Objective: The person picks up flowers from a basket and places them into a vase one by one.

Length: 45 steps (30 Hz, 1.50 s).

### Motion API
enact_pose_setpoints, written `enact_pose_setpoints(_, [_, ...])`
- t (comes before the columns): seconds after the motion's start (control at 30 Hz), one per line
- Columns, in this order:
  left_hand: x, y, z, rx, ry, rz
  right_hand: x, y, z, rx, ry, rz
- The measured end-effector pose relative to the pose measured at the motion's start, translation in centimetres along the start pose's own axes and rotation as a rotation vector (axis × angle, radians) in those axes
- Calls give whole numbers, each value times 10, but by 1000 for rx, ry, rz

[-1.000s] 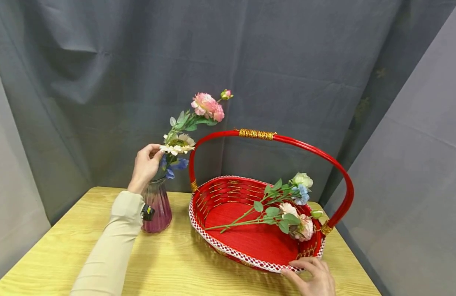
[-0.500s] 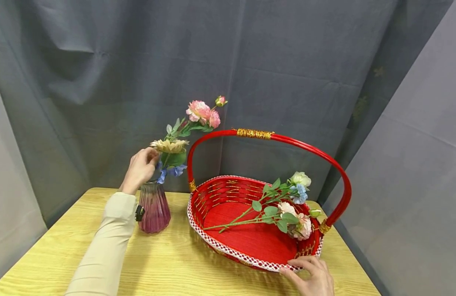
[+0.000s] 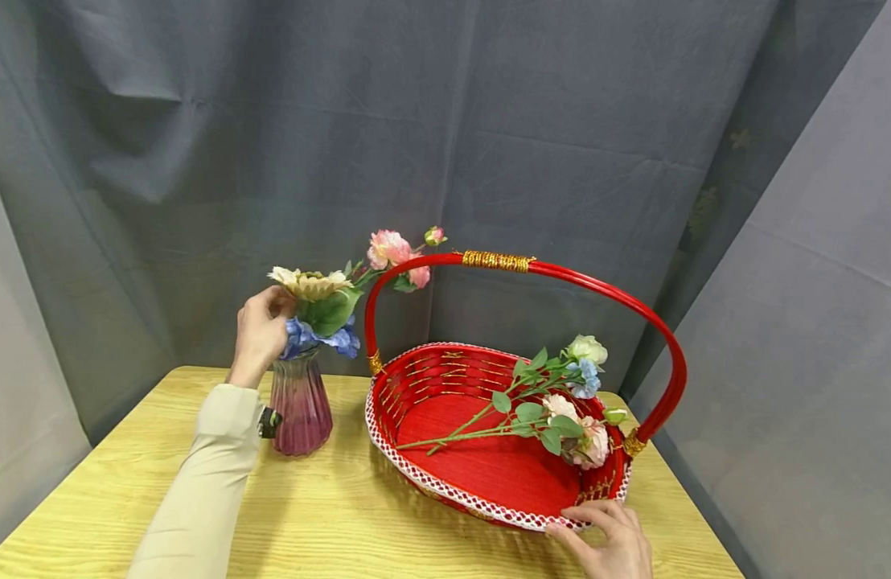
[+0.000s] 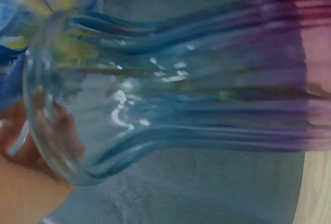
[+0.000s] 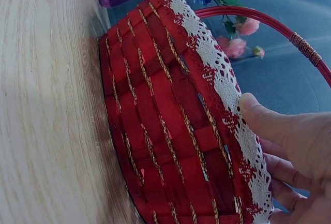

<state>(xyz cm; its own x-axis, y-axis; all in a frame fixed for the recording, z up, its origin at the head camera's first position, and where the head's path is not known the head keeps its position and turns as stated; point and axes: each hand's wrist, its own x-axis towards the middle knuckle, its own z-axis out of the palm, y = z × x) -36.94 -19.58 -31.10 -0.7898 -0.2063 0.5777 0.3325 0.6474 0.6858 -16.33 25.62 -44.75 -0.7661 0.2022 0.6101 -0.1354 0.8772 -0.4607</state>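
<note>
My left hand [image 3: 260,334] is at the mouth of a ribbed glass vase [image 3: 301,410], clear at the top and purple-pink below. Its curled fingers grip just under a cream flower [image 3: 310,285]; the stem there is mostly hidden. A blue flower [image 3: 342,342] sits low over the vase rim, and pink flowers [image 3: 389,249] lean out to the right. Stems show through the glass in the left wrist view. My right hand [image 3: 612,543] pinches the white lace edge of a red woven basket [image 5: 150,105], thumb outside and fingers inside.
Inside the basket lie a white flower [image 3: 587,349], a light blue flower [image 3: 585,378] and pale pink flowers [image 3: 593,444] on leafy stems. The basket's tall red handle [image 3: 612,293] arches over them. A grey curtain [image 3: 236,161] hangs behind the wooden table [image 3: 330,515].
My left hand has moved left and down, with the cream flower lower over the vase. The pink flowers have sunk towards the basket handle. My right hand stays on the basket rim.
</note>
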Motion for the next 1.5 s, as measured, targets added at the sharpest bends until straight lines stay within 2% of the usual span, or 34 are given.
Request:
enact_pose_setpoints(0.1, [-1,5,-2,-40,95,-36,-1,0,0,3,4,5])
enact_pose_setpoints(0.2, [-2,13,-3,-73,162,-35,-1,-1,0,2,1,19])
enact_pose_setpoints(0.4, [-7,30,-4,-140,248,36,0,-2,0,-1,-8,26])
enact_pose_setpoints(0.6, [-13,47,-2,-254,320,87,-1,-2,0,-3,-21,31])
enact_pose_setpoints(0.73, [-16,58,-3,-311,349,125,-2,-2,-1,-1,-23,33])
enact_pose_setpoints(0.9, [-23,77,-5,-351,333,198,-1,-2,-1,0,-17,21])
enact_pose_setpoints(1.03, [-28,90,0,-346,309,290,0,1,0,4,12,-11])
enact_pose_setpoints(1.27, [-35,104,22,-237,237,499,0,3,-1,-1,29,-25])
enact_pose_setpoints(1.5, [-49,109,52,-211,145,570,1,5,0,15,21,-51])
